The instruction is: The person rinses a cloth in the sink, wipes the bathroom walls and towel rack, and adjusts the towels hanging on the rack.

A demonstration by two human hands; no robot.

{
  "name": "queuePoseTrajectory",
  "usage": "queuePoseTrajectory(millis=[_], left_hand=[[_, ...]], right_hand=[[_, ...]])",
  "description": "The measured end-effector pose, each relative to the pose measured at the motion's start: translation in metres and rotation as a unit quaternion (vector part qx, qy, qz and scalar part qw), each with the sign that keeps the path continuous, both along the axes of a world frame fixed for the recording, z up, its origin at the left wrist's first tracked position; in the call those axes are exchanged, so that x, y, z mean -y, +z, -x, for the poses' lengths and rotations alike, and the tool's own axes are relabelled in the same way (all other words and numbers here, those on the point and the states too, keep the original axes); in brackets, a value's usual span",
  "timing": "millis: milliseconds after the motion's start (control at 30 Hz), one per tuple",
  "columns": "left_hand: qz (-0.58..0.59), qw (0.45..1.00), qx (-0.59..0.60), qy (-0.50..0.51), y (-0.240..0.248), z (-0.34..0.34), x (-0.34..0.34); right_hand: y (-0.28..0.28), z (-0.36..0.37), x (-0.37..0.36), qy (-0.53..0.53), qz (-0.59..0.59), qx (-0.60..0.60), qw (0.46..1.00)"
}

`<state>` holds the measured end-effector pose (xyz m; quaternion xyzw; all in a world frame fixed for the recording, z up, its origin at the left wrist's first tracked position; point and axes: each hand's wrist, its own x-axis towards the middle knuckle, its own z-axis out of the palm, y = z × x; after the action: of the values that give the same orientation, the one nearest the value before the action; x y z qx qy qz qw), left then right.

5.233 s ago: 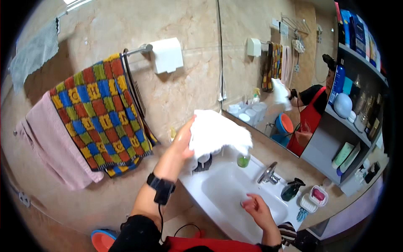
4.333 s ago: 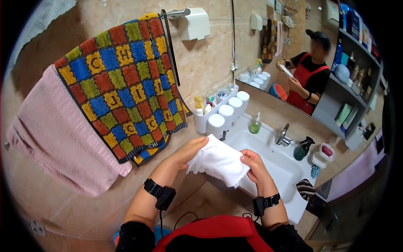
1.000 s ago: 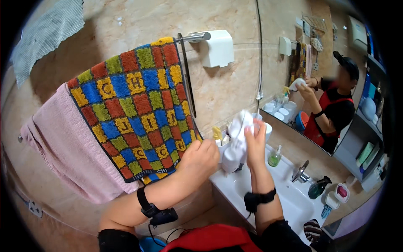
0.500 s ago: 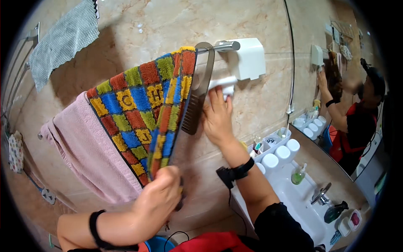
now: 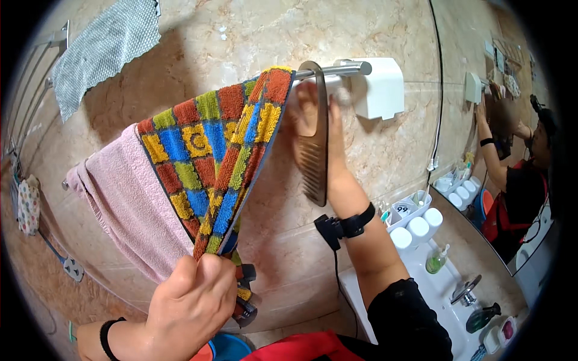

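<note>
Towel [image 5: 226, 174] in bright checks, between 9 and 10 o'clock, draped over the metal bar [image 5: 355, 69], and I have its near edge pulled aside! My left hand [image 5: 194, 301], low at 7, is a tight fist: that grip is closed fully around a bunched lower part of the checked cloth, with folds running from the bar straight down into my knuckles. Up at 12 to 1, my right hand [image 5: 335, 141] reaches to the wall just below the bar, fingers pointing upward and smeared with blur. A pale patch of what looks like white cloth [image 5: 324, 82] shows by those fingertips; how far that grip is open, or whether it has hold of the cloth, I can't tell. Right in front of the hand, a brown comb [image 5: 315, 171] dangles from the bar by its curved handle, teeth facing 9.

Over at 9, a pink towel [image 5: 129, 198] hangs beside the checked one. At 1 to 2, a white box [image 5: 385, 90] sits on the wall by the bar's end. Swing to 4: white cups [image 5: 417, 228] by the sink [image 5: 418, 295], a green soap bottle [image 5: 436, 263], then a tap [image 5: 465, 292] and a dark spray bottle [image 5: 481, 319].
</note>
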<state>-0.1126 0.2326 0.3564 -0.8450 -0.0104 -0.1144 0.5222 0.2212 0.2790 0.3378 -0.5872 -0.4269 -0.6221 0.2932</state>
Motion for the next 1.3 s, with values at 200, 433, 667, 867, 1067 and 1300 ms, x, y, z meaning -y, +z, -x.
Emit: queuePoseTrajectory(millis=[200,433,667,867,1067,1300], left_hand=[[0.010,1.000,-0.023,-0.014,0.002,-0.008,0.002],[0.036,0.997,-0.075,-0.003,0.003,-0.017,0.007],[0.090,0.991,-0.101,-0.022,0.001,-0.037,-0.004],[0.163,0.971,-0.083,-0.156,-0.003,-0.077,-0.003],[0.010,0.987,0.051,-0.155,0.017,-0.135,-0.007],[-0.061,0.986,0.116,-0.100,0.022,-0.164,-0.015]], right_hand=[[-0.019,0.030,-0.013,0.155,0.036,0.047,0.986],[0.006,0.002,-0.006,0.193,-0.011,-0.012,0.981],[0.002,-0.023,0.011,0.066,-0.080,-0.058,0.993],[-0.048,-0.009,0.021,0.087,-0.070,-0.127,0.986],[-0.096,-0.008,0.017,0.098,-0.099,-0.137,0.981],[-0.142,0.004,0.012,0.056,-0.072,-0.193,0.977]])
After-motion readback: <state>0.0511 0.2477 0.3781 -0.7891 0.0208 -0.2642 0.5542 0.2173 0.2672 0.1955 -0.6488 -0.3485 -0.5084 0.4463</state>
